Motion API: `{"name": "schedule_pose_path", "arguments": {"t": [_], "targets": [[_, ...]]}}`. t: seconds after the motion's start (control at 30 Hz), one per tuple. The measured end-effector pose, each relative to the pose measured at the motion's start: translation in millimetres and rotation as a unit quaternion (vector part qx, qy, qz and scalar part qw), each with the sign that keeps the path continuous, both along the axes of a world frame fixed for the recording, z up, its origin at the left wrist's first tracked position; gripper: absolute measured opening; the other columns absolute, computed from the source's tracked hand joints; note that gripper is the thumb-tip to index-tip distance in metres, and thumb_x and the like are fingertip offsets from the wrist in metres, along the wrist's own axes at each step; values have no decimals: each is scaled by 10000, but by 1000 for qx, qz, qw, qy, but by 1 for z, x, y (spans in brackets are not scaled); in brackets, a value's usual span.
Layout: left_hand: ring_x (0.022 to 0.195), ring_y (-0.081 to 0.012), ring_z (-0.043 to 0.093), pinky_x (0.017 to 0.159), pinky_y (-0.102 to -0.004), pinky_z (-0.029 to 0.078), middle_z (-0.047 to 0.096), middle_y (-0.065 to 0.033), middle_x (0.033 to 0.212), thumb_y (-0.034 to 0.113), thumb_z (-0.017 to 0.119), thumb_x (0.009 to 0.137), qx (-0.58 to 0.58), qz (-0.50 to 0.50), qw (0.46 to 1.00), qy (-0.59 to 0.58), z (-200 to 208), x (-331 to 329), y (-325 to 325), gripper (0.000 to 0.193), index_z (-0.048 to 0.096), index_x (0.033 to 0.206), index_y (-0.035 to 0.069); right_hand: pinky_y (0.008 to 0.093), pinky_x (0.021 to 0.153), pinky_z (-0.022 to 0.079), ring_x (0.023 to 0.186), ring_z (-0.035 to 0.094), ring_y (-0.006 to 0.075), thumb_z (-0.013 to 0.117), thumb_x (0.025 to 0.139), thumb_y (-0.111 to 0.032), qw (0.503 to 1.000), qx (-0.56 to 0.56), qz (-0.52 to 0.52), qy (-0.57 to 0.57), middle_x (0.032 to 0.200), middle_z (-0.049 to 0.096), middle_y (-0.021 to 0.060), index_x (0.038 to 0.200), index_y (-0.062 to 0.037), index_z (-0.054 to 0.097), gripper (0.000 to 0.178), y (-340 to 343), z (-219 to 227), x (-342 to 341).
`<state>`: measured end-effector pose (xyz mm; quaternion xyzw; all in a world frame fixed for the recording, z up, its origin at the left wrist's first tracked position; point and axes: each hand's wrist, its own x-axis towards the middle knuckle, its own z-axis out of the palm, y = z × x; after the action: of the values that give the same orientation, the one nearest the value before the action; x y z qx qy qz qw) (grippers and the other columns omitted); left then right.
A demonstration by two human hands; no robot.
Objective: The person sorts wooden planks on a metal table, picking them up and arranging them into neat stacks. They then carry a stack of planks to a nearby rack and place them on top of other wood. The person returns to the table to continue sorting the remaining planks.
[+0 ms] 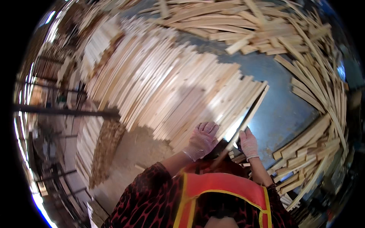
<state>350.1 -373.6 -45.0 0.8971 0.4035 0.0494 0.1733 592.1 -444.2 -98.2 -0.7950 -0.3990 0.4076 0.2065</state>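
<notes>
Both of my hands wear pale pinkish knit gloves. My left hand (202, 141) lies palm down on the near ends of a wide row of light wooden strips (182, 98), its fingers extended over them. My right hand (249, 143) grips a long narrow wooden strip (251, 111), thumb at its side. That strip is tipped on edge, apart from the row's right side, with one end slanting down toward my body. Part of the right hand's grip is hidden behind the strip.
A grey-blue metal tabletop (281, 91) shows right of the row. Loose wood pieces (235, 26) pile along its far side, and more lie stacked at the right (304, 163). A dark bar (64, 110) juts in from the left, above a sawdust-coloured surface (140, 148).
</notes>
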Motion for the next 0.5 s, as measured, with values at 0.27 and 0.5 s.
{"name": "schedule_pose_path", "arguments": {"t": [0.27,0.5], "targets": [[1020,-230,681,923,-401,556,718,-47,1124,320,712,960,-57,449,863,-225,-62,-203,-46,361,682,1245,101,303,833,521,932,642,173,687,1010,-128,951,161,-185,188,1124,696,94,1523,65,454,596,-3,-33,8],[908,-271,696,872,-447,582,718,-81,989,231,650,979,-389,585,305,-643,-93,-201,-19,207,717,1089,70,384,1153,414,1321,565,284,646,984,-84,942,194,-179,208,1469,589,202,1532,86,414,619,51,-15,8]]}}
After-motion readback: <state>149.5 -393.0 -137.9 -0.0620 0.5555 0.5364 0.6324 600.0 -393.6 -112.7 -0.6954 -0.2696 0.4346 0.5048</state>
